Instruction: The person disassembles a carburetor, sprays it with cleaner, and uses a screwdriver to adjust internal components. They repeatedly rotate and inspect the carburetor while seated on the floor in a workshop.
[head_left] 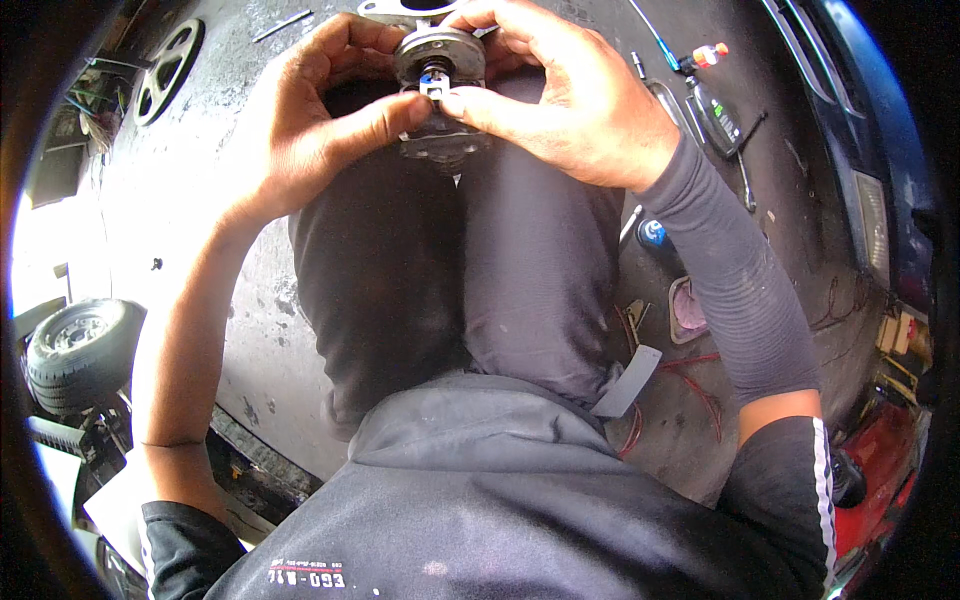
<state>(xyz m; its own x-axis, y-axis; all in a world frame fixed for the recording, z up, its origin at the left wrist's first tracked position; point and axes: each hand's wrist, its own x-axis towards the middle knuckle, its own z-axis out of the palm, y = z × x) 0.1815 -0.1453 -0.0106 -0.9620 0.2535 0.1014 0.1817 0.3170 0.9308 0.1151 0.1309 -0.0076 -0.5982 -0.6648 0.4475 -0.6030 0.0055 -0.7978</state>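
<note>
The top edge seemingly crops the metal part (418,56).

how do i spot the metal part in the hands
Find the dark trousers at centre, then go up to the top edge. There the left hand and right hand grip a grey metal part. Unlike the bottle to its right, it is held, with a white piece at its middle.

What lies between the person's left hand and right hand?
In the head view, the left hand and right hand both grip a metal part between them; a small white piece shows against it.
</note>
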